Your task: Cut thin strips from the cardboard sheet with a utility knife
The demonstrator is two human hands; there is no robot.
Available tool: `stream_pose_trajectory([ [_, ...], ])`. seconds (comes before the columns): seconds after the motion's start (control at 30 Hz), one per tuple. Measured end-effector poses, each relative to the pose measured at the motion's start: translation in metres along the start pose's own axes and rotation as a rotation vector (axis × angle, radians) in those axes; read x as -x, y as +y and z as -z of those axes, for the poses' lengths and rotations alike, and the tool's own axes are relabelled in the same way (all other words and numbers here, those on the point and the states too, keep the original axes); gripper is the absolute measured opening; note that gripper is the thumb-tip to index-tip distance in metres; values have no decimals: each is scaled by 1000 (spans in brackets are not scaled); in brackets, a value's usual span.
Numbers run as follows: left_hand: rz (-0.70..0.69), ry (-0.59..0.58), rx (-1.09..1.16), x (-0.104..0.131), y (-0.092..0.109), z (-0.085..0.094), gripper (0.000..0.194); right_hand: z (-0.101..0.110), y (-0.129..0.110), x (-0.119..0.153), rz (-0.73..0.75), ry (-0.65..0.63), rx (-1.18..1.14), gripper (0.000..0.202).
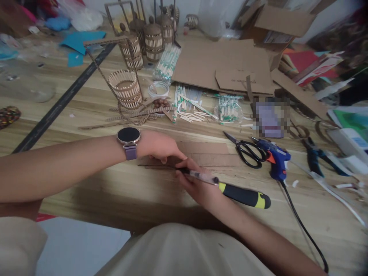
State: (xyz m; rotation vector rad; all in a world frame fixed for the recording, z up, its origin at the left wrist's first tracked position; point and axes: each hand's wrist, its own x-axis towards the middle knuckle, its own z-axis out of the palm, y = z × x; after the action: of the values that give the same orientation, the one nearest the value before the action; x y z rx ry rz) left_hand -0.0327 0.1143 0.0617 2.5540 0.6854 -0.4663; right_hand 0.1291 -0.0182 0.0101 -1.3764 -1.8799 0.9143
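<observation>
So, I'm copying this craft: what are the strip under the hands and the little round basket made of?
The strip looks like matte brown corrugated cardboard, flat, matching the sheets behind. The basket seems built of pale, unfinished wooden sticks set upright in a ring, probably banded with cardboard.

A pale wooden table [120, 191] carries brown cardboard strips [207, 153] near its middle. Right of them lie black scissors [247, 151], a blue glue gun [274, 159] and a black-and-yellow tool handle [244, 195]. Flat cardboard sheets [221, 63] lie toward the far edge.
</observation>
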Motion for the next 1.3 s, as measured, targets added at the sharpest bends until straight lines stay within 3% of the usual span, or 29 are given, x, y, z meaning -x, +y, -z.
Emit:
stream_pose_trajectory([
  [0.03, -22, -114, -22, -1, 0, 1, 79, 9, 3, 4, -23, 9, -7, 9],
  [0.1, -39, -231, -52, -2, 0, 2, 88, 27, 9, 11, -68, 37, 21, 11],
  [0.27, -41, -225, -76, -2, 1, 4, 90, 77, 24, 34, -161, 163, 243, 23],
  [0.4, -29, -243, -90, -2, 2, 5, 92, 117, 33, 51, -280, 211, 373, 20],
  [0.53, -27, -229, -83, 0, 2, 6, 89, 142, 30, 46, -300, 303, 468, 18],
  [0.63, -61, -148, -83, 4, 3, 5, 83, 144, 23, 17, -349, 190, 809, 23],
  [0.73, -68, -115, -137, 6, 6, 4, 85, 133, 20, -22, -386, -80, 1142, 25],
  [0.8, -77, -82, -183, 6, 10, 0, 80, 123, 22, -45, -333, -194, 1224, 28],
  [0.97, -168, 166, -229, 1, 15, -17, 49, 109, 30, -71, -303, -241, 1198, 28],
  [1.03, -191, 228, -232, 0, 14, -23, 44, 111, 31, -64, -302, -237, 1181, 30],
  [1.13, -210, 259, -221, -2, 10, -27, 39, 121, 31, -32, -266, -216, 1095, 34],
  [1.3, -211, 302, -189, -11, -2, -29, 36, 133, 44, 50, 15, -294, 727, 42],
])
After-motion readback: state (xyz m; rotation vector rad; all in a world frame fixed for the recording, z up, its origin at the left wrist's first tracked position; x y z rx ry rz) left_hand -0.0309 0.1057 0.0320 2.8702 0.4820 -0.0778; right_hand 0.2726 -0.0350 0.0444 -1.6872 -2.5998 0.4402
